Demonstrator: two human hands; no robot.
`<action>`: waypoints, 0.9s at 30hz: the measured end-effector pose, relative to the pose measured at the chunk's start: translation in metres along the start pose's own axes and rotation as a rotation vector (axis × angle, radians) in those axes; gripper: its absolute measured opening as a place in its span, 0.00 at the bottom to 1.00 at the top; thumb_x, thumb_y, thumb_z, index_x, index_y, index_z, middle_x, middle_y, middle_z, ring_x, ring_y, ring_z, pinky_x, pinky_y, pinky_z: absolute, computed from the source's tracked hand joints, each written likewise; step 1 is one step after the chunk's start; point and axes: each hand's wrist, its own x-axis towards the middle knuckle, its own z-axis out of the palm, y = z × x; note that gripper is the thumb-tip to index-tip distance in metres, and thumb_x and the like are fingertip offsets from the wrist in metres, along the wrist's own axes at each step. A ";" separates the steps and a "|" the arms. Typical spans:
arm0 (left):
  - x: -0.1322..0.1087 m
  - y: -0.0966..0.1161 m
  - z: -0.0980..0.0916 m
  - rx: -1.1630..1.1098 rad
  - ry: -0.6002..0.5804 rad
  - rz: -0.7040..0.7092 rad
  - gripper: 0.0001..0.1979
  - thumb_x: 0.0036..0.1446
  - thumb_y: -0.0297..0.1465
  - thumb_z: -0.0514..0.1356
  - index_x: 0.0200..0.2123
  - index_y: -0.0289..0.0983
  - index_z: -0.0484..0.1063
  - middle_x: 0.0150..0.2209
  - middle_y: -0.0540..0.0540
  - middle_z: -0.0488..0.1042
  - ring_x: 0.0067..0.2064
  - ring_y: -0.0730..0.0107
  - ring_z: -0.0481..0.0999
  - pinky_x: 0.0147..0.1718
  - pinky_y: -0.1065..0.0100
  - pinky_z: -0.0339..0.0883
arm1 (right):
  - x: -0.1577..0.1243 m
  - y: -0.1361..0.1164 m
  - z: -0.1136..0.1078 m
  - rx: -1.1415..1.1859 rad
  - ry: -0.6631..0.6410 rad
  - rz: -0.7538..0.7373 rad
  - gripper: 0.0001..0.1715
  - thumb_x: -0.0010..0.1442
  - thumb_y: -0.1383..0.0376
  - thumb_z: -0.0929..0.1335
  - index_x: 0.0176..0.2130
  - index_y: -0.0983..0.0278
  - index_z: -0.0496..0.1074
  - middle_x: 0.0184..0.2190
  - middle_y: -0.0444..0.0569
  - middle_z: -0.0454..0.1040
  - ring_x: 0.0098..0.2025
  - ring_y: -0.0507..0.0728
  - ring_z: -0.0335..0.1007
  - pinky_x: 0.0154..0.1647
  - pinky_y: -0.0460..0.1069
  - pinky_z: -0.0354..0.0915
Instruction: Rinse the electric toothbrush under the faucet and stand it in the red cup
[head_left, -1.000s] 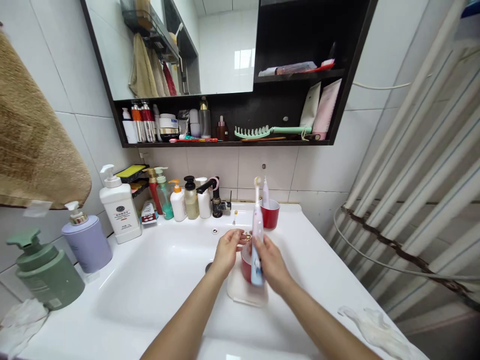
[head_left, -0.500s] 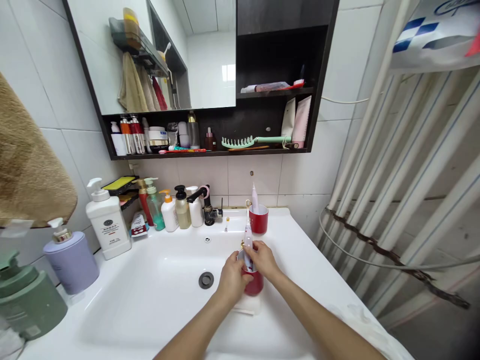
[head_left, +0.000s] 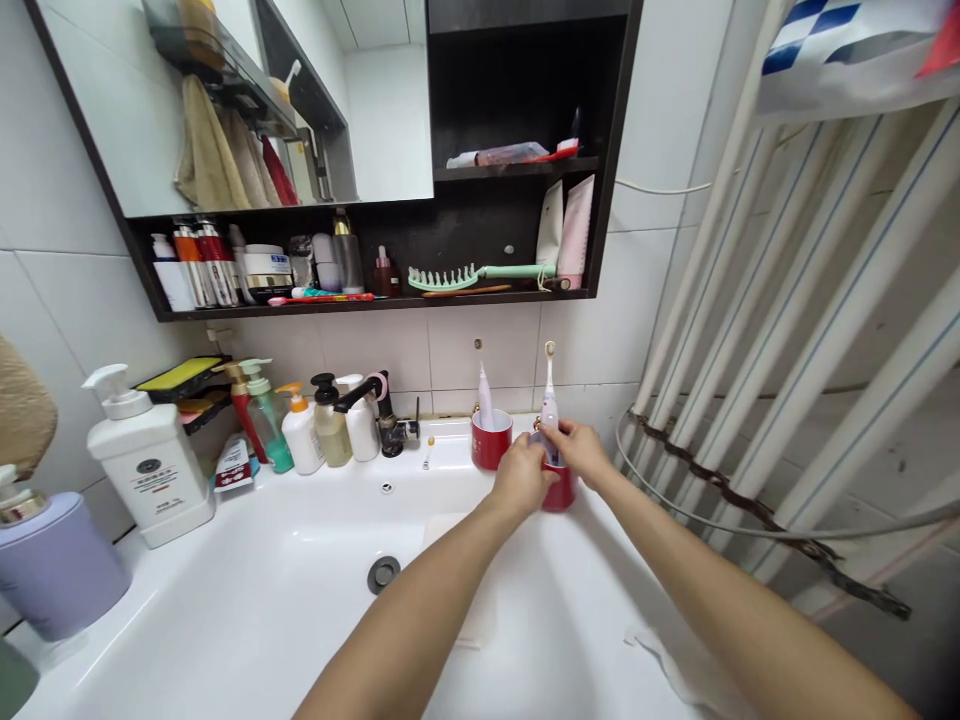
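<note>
My left hand [head_left: 523, 474] is closed around the left side of a red cup [head_left: 559, 494], which sits at the back right of the washbasin. A white electric toothbrush [head_left: 550, 400] stands upright in that cup, head up. The fingers of my right hand [head_left: 579, 448] close on the toothbrush's handle at the cup's rim; its lower end is hidden. Just left of my hands, a second red cup [head_left: 492, 448] holds a pale pink electric toothbrush [head_left: 485, 402].
The white basin [head_left: 262, 590] has a drain [head_left: 384, 574] and a black faucet [head_left: 390, 430]. Pump bottles [head_left: 334, 425] line its back left. Overhead hangs a dark mirror cabinet [head_left: 480, 225] with toiletries. White pipes [head_left: 750, 330] run along the right. A pale cloth [head_left: 480, 610] lies under my left forearm.
Both hands have moved the cup with its toothbrush from the basin's near right edge to the back right, beside the other cup. The camera view has shifted right.
</note>
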 end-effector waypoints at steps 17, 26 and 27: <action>0.030 -0.036 -0.008 0.110 0.189 0.086 0.17 0.40 0.22 0.53 0.38 0.38 0.61 0.50 0.44 0.52 0.51 0.64 0.50 0.47 0.63 0.45 | 0.055 0.002 0.006 -0.102 0.066 -0.055 0.18 0.48 0.59 0.59 0.34 0.69 0.66 0.34 0.54 0.67 0.38 0.58 0.61 0.36 0.51 0.57; 0.023 -0.067 -0.034 0.034 0.177 -0.124 0.05 0.35 0.23 0.55 0.20 0.36 0.64 0.36 0.44 0.64 0.39 0.62 0.64 0.39 0.65 0.54 | 0.010 -0.043 0.056 -0.133 0.068 -0.260 0.19 0.45 0.67 0.60 0.40 0.69 0.62 0.40 0.55 0.64 0.42 0.56 0.59 0.42 0.48 0.54; 0.016 -0.066 -0.035 0.026 0.188 -0.103 0.04 0.35 0.22 0.55 0.19 0.36 0.64 0.36 0.44 0.64 0.38 0.63 0.64 0.39 0.65 0.54 | 0.007 -0.044 0.061 -0.135 0.060 -0.250 0.21 0.46 0.66 0.60 0.41 0.70 0.61 0.41 0.56 0.64 0.43 0.57 0.58 0.42 0.49 0.54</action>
